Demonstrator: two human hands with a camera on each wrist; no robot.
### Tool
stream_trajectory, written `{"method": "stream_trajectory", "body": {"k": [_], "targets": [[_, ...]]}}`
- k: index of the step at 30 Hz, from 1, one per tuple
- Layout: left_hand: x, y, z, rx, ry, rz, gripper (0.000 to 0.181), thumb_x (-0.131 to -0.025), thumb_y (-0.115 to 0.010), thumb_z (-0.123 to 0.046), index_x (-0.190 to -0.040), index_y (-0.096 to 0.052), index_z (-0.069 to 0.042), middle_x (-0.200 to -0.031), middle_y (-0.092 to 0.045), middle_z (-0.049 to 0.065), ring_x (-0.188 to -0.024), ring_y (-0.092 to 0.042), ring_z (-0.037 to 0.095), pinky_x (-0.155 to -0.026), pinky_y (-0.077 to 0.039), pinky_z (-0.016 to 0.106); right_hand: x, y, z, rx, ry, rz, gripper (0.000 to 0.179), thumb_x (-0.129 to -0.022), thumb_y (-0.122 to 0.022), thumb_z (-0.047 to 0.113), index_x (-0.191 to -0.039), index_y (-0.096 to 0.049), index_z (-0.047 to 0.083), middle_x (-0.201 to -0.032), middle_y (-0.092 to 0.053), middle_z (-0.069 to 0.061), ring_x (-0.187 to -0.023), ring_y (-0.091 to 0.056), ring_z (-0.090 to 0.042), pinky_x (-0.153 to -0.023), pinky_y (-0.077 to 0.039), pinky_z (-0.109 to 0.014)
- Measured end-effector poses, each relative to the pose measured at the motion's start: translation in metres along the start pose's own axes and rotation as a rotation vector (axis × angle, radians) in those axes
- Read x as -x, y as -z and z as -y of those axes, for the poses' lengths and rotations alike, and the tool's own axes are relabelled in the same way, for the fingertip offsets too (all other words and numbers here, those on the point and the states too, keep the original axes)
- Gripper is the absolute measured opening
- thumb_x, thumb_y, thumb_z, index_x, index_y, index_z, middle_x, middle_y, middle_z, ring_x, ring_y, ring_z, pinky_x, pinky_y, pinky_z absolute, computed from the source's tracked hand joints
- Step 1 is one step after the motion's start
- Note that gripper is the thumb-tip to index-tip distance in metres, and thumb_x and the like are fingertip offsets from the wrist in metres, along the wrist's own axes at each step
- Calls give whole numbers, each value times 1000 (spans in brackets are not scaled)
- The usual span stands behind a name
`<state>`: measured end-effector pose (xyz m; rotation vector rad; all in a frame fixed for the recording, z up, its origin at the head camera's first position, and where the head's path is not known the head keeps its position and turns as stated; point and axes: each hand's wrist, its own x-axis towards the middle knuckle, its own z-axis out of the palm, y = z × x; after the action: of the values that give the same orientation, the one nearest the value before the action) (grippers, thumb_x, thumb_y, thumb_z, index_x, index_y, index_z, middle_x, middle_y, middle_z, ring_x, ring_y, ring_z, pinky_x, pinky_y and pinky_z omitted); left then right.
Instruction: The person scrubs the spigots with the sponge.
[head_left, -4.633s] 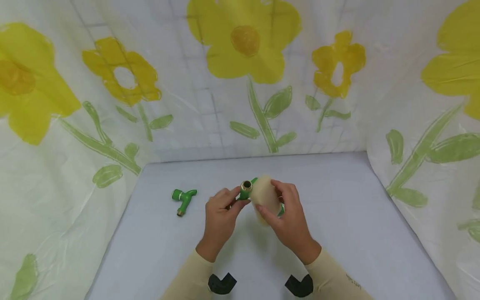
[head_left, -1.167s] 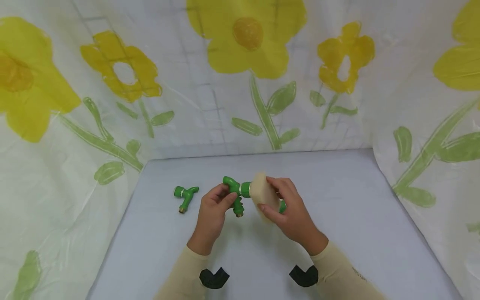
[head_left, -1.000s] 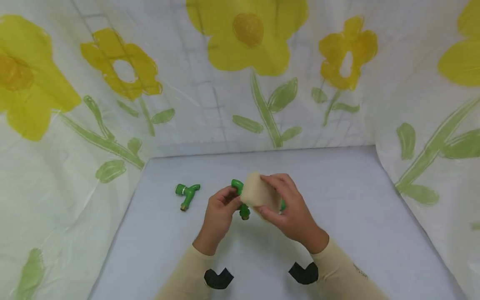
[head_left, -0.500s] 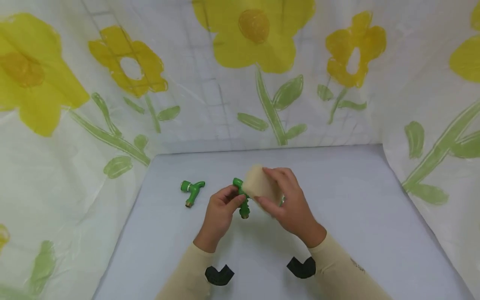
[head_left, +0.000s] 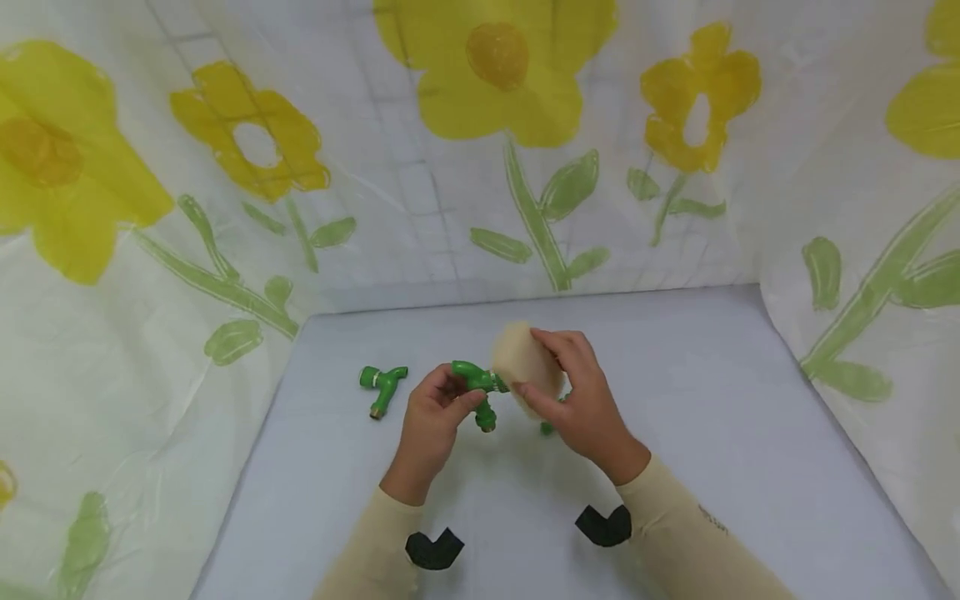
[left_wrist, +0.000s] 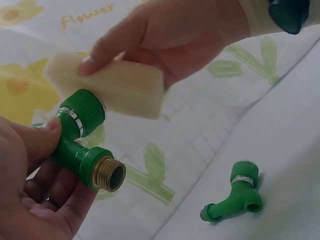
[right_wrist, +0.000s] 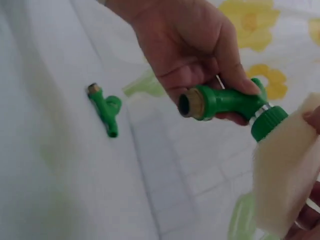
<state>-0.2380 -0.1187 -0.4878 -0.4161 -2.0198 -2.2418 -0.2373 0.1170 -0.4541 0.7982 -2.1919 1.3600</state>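
Note:
My left hand pinches a green plastic tap between thumb and fingers, above the table. Its brass threaded end and ribbed knob show clearly in the left wrist view. In my right hand is a cream sponge block, gripped by thumb and fingers. One face of the sponge lies right at the tap's knob in the right wrist view. In the head view, the sponge covers much of that knob.
A second green tap lies on the white table, left of my left hand. Part of another green tap shows behind the sponge and right hand. Flower-painted white sheeting rises behind the table.
My left hand has turned the tap: its open threaded end faced the camera first, and now the spout points left. The sponge has shifted about the knob and tilted, still in my right hand.

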Motion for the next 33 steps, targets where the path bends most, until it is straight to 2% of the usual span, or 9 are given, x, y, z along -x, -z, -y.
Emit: {"method": "stream_trajectory", "body": {"k": [4, 7, 10, 13, 18, 23, 25, 28, 33], "targets": [[0, 8, 1, -34, -2, -66, 23, -100, -76, 3, -121, -67, 3, -106, -68, 13, -97, -67, 23, -84, -60, 28, 10, -10, 0, 14, 0, 60, 67, -91, -88, 7, -150, -58, 3, -135, -57, -12, -123, -55, -27, -89, -58, -51], [0, 11, 0, -36, 17, -38, 24, -100, -74, 6, -123, -67, 5, -107, -67, 13, -99, -65, 23, -85, -59, 27, 8, -14, 5, -17, 34, 97, 68, -91, -88, 10, -151, -58, 3, -137, -56, -14, -124, -55, -30, -89, -59, -53], [2, 13, -2, -38, 33, 11, 26, -100, -75, 5, -124, -67, 7, -109, -67, 15, -100, -64, 25, -87, -59, 29, 0, -12, 2, -12, 4, 50, 67, -92, -88, 9, -153, -58, 4, -136, -56, -14, -125, -54, -31, -92, -56, -57], [1, 20, -3, -55, 51, -13, 31, -100, -78, 0, -129, -66, 4, -113, -70, 16, -103, -68, 27, -89, -61, 32, -1, -4, -6, 18, -83, -9, 66, -93, -87, 6, -152, -58, 1, -134, -55, -16, -123, -55, -32, -94, -55, -59], [-7, 61, -8, -81, 56, -171, 49, -102, -78, 0, -145, -55, -6, -115, -74, 17, -95, -74, 27, -78, -65, 38, 12, 10, -16, 21, -161, -27, 65, -94, -86, 4, -152, -58, -1, -133, -54, -18, -120, -57, -32, -93, -55, -55], [-11, 108, -20, -162, 21, -416, 53, -99, -78, 4, -148, -59, -4, -120, -67, 14, -95, -73, 21, -75, -64, 28, 17, 21, -20, 28, -151, -32, 65, -94, -85, 5, -153, -58, 1, -135, -55, -15, -121, -56, -28, -95, -52, -41], [-12, 120, -21, -221, 40, -459, 54, -100, -78, 3, -150, -60, -6, -122, -63, 14, -97, -72, 17, -79, -63, 24, 17, 25, -21, 27, -163, -37, 66, -94, -85, 5, -154, -58, 1, -136, -55, -14, -122, -55, -26, -96, -51, -33], [-15, 126, -9, -298, 126, -435, 57, -101, -79, -3, -154, -60, -12, -123, -64, 15, -97, -72, 16, -78, -61, 23, 17, 29, -23, 18, -182, -45, 66, -94, -85, 4, -154, -57, 0, -136, -55, -14, -123, -55, -25, -97, -49, -25], [-20, 119, 33, -523, 311, -310, 58, -103, -80, -12, -156, -58, -12, -124, -70, 18, -104, -70, 25, -73, -61, 28, 17, 31, -26, 4, -193, -50, 67, -95, -85, 5, -155, -57, 1, -136, -55, -15, -123, -55, -25, -99, -49, -22]]}}
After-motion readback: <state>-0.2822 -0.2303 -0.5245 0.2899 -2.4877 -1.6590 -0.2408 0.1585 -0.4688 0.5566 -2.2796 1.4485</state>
